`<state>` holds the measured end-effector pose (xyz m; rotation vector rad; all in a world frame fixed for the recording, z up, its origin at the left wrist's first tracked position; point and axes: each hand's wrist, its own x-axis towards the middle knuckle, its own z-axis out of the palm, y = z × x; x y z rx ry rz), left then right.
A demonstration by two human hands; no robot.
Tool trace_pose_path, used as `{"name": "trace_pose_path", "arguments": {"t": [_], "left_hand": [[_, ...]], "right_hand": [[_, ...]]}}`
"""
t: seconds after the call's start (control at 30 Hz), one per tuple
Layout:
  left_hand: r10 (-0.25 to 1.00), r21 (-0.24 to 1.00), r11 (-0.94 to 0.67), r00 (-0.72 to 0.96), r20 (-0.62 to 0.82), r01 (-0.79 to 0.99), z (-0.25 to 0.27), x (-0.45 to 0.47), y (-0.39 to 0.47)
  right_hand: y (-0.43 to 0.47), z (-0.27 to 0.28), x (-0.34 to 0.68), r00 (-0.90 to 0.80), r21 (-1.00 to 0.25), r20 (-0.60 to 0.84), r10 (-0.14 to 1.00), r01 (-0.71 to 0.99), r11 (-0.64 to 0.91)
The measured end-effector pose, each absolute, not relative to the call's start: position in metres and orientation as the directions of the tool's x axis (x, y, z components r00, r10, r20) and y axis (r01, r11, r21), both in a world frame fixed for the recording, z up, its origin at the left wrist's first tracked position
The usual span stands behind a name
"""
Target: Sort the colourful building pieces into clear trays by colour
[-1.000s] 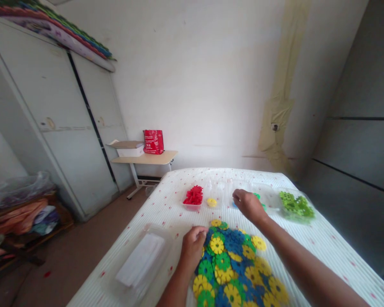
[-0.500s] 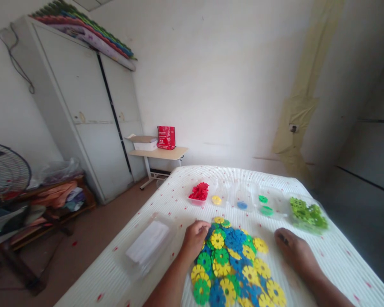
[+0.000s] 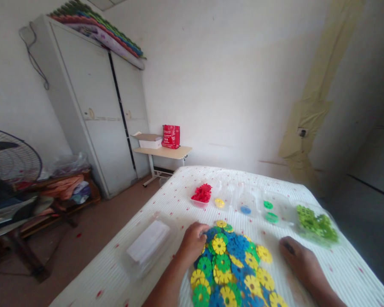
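A heap of blue, yellow and green flower-shaped plastic discs (image 3: 223, 262) lies on the table in front of me. My left hand (image 3: 193, 238) is at the heap's upper left edge, its fingers curled and pressed together against the outer discs. What those fingertips hold, if anything, is hidden. To the right of the heap, my right hand (image 3: 299, 256) rests on the cloth, closed with the fingers tucked under. The inside of that hand does not show.
Behind the heap stand clear boxes with red pieces (image 3: 202, 193), a yellow disc (image 3: 219, 203), a blue disc (image 3: 245, 209), green discs (image 3: 271, 218) and light green pieces (image 3: 316, 224). A clear container with a white packet (image 3: 149, 241) lies left. A fan (image 3: 14, 160) stands far left.
The view has turned slightly left, so things appear shifted right. My left hand's fingers look more curled at the heap's edge. My right hand stays closed beside the heap.
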<state>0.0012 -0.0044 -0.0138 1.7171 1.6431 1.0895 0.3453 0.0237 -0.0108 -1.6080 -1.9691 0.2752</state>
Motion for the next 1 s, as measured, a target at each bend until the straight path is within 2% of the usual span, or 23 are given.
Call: {"name": "trace_pose_path", "arguments": {"t": [0.17,0.33,0.6,1.0], "left_hand": [[0.981,0.792,-0.093,-0.082,0.177,0.603,-0.0158,0.0044,-0.0032],[0.986,0.746,-0.129,0.007,0.165,0.654,-0.011,0.0076,-0.0056],[0.981,0.799,-0.18,0.041,0.191,0.574,-0.0114,0.0092,-0.0027],[0.97,0.78,-0.226,0.062,0.235,0.584,-0.0108,0.0086,-0.005]], "right_hand": [[0.0263,-0.0136,0.3469,-0.134,-0.481,0.303,0.944,0.833,0.273],[0.0268,-0.0124,0.3463,-0.127,-0.474,0.302,0.945,0.84,0.264],[0.024,-0.0102,0.3434,-0.105,-0.494,0.331,0.938,0.827,0.267],[0.0236,-0.011,0.3452,-0.125,-0.51,0.329,0.936,0.811,0.287]]}}
